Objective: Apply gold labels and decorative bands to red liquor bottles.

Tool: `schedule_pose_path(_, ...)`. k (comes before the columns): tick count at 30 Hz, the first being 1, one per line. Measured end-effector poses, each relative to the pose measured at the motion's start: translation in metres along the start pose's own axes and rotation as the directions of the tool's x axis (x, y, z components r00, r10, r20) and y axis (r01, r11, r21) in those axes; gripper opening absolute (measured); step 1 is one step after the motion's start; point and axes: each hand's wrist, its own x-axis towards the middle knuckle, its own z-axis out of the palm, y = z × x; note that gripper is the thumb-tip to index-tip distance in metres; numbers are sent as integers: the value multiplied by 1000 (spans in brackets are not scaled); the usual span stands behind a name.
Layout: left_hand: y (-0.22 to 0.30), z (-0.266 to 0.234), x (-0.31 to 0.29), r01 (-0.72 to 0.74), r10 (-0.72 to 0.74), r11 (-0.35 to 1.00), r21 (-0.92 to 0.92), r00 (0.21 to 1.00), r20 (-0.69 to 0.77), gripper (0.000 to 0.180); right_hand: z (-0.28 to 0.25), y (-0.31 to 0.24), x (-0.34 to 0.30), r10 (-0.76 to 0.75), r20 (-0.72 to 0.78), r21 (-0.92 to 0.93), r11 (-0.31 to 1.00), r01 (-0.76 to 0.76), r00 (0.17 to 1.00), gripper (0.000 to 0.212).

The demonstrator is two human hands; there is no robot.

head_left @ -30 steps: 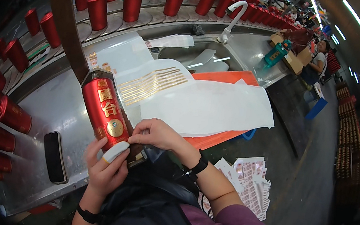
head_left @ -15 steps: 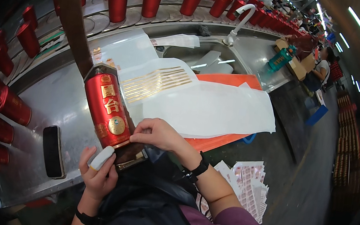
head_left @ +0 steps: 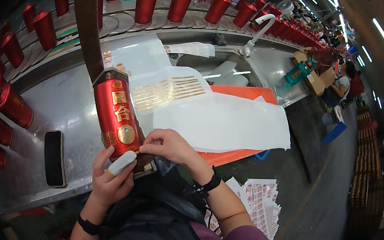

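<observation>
A red bottle (head_left: pixel 116 109) with gold characters and a round gold emblem lies tilted in a dark holder (head_left: pixel 96 73), its base toward me. At that base, my left hand (head_left: pixel 112 177) grips the lower end, one fingertip on the left edge and a digit in a white finger cover (head_left: pixel 123 163) across the rim. My right hand (head_left: pixel 168 146) pinches thumb and finger at the base's right corner, on a thin gold strip that mostly hides behind the fingers. Beside the bottle, gold strips (head_left: pixel 171 90) sit in rows on white backing sheets (head_left: pixel 231 123).
Red bottles (head_left: pixel 145 3) stand along a curved conveyor; more (head_left: pixel 15 106) crowd the left. A phone (head_left: pixel 55 158) lies on the metal table. Behind the sheets is a sink with a white faucet (head_left: pixel 258 31). Orange board (head_left: pixel 233 159), green bottle (head_left: pixel 299 72) and printed sheets (head_left: pixel 259 198) are rightward.
My left hand has moved up and right, bringing its covered digit onto the bottle's base. My right hand stays at the corner. The conveyor bottles have shifted right.
</observation>
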Motion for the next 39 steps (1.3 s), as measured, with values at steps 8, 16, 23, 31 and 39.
schedule_pose_path(8, -3, -10, -24, 115, -114, 993, 14, 992, -51, 35, -5, 0, 4, 7, 16, -42, 999, -7, 1000, 22)
schedule_pose_path(16, 1, -15, -31, 221, -223, 974, -43, 973, -60, 36, 0, 5, 5, 5, 30, 24, 1000, -6, 1000, 20)
schedule_pose_path(23, 4, -18, -23, 220, -221, 975, -25, 972, -78, 36, 0, 8, 3, -50, -10, -37, 998, 50, 999, 18)
schedule_pose_path(31, 1, -12, -17, 181, -192, 980, -85, 971, -146, 35, -7, 7, -1, -59, -47, -3, 998, 59, 997, 18)
schedule_pose_path(39, 0, -15, -28, 259, -275, 959, -119, 950, -146, 33, -1, 6, 2, -36, -40, 2, 999, 36, 999, 18)
